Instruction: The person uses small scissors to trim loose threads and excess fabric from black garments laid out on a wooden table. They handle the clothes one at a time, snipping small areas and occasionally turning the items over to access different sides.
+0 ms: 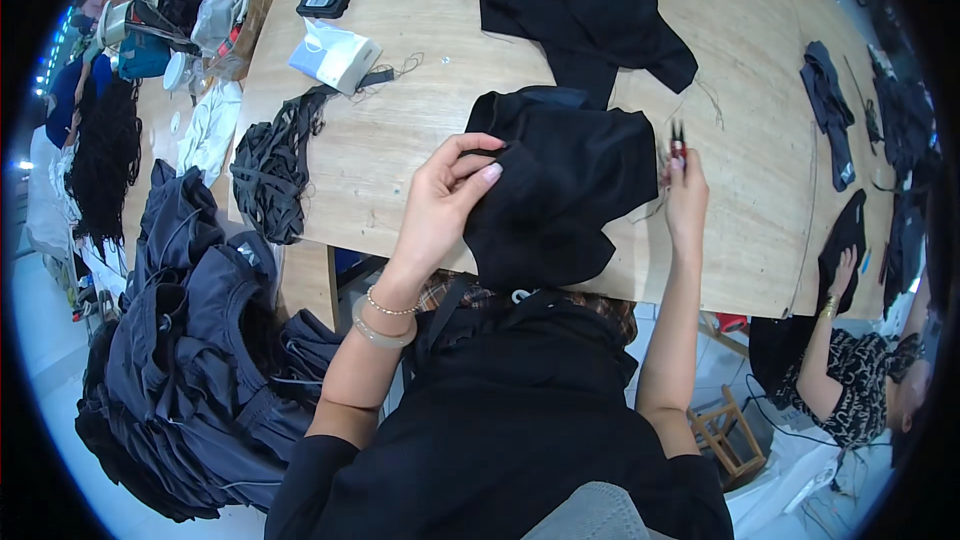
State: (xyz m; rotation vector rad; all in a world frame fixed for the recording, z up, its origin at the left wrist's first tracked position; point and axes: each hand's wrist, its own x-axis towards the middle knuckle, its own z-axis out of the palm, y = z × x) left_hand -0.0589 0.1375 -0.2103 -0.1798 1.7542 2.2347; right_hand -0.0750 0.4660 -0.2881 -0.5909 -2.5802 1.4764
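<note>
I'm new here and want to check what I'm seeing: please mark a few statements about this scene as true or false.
1. The left hand holds a black cloth piece. True.
2. The right hand is empty. False: it holds a small red tool with dark prongs.
3. The tissue pack lies right of the held cloth. False: it lies to the left.
4. A pale bangle circles the left wrist. True.

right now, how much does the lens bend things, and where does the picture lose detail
Head view: the wooden table curves toward the rim; head view: the black garment in the left hand is so dark that its folds show only faintly; head view: blue fringing tints the left rim, and the corners fall to black.
</note>
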